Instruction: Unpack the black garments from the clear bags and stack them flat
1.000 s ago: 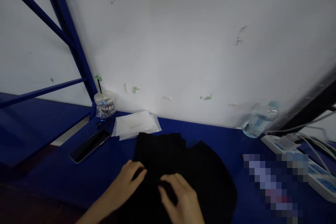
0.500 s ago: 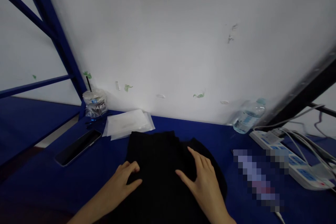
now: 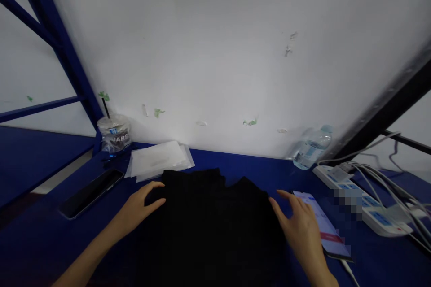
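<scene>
A black folded garment [image 3: 208,219] lies flat on the blue table [image 3: 50,242] in front of me. My left hand [image 3: 136,208] rests at the garment's left edge, fingers spread and thumb out, holding nothing. At the garment's right edge is my right hand [image 3: 301,228], open with fingers apart, and it partly covers a lit phone [image 3: 328,228] lying beside the cloth.
A dark phone [image 3: 89,193] lies at the left. White sheets [image 3: 158,161] sit behind the garment, with a plastic cup with a straw [image 3: 113,132] by the blue frame post. A water bottle [image 3: 310,150] and a white power strip with cables [image 3: 363,204] are at the right.
Both hands slid apart from the garment's middle to its left and right edges. The view has shifted, so the things on the table sit further left.
</scene>
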Demonstrator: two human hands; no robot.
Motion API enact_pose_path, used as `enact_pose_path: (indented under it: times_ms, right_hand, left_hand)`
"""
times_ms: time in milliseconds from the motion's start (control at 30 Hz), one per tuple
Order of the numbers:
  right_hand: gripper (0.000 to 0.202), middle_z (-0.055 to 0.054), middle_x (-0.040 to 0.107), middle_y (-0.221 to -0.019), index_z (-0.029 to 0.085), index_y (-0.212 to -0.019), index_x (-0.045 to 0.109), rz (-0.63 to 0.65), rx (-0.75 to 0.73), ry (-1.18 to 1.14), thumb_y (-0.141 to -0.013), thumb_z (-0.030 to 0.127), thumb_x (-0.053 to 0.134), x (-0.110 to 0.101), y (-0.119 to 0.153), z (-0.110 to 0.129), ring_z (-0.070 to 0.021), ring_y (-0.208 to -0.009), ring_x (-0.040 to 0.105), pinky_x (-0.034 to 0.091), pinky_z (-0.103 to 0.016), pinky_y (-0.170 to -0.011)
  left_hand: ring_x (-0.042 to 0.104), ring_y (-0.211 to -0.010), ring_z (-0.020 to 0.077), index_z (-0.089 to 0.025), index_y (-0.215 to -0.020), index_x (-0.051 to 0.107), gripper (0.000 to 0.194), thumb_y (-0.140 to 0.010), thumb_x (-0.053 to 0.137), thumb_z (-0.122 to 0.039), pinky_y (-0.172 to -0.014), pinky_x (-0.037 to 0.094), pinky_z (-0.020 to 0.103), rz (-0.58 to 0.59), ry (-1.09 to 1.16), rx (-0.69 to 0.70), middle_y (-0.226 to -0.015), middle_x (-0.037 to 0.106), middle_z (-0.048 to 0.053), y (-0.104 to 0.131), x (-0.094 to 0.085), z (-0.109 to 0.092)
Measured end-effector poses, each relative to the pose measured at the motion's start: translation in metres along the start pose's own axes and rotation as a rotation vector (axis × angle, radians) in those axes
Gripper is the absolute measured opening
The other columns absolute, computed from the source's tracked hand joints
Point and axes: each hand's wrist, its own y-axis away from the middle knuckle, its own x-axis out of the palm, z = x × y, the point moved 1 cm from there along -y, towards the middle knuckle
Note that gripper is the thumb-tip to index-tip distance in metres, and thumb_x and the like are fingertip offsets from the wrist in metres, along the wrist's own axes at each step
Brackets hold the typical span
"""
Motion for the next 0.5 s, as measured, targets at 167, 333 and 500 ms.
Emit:
enact_pose_path:
  times_ms: [167, 333, 500]
  right_hand:
    - [0.033, -0.007, 0.070, -0.104, 0.024, -0.110, 0.064, 0.297, -0.210, -0.190, -0.091, 0.046, 0.051, 0.021, -0.010, 0.027, -0.0261, -0.100, 0.059, 0.048, -0.043, -0.087]
    - [0.025, -0.006, 0.071, -0.088, 0.024, -0.089, 0.069, 0.332, -0.178, -0.267, -0.090, 0.043, 0.053, 0.023, -0.015, 0.029, -0.0256, -0.090, 0.060, 0.050, -0.043, -0.081]
    - [0.020, -0.003, 0.071, -0.095, 0.028, -0.097, 0.069, 0.198, -0.242, -0.317, -0.089, 0.042, 0.056, -0.026, -0.001, 0.020, -0.0233, -0.096, 0.062, 0.051, -0.038, -0.086]
  left_hand:
    - [0.065, -0.104, 0.0262, -0.031, -0.109, 0.067, 0.028, -0.087, 0.054, -0.044, -0.094, 0.048, 0.041, -0.091, -0.135, 0.105, -0.109, 0.071, -0.001, 0.006, 0.007, 0.015]
    - [0.063, -0.109, 0.0253, -0.029, -0.096, 0.069, 0.023, -0.090, 0.053, -0.044, -0.098, 0.049, 0.045, -0.234, -0.088, 0.246, -0.114, 0.070, 0.001, 0.016, -0.001, 0.009]
    - [0.061, -0.116, 0.0231, -0.032, -0.104, 0.062, 0.017, -0.090, 0.055, -0.026, -0.099, 0.051, 0.043, -0.193, -0.057, 0.418, -0.113, 0.071, -0.002, 0.070, -0.020, -0.013]
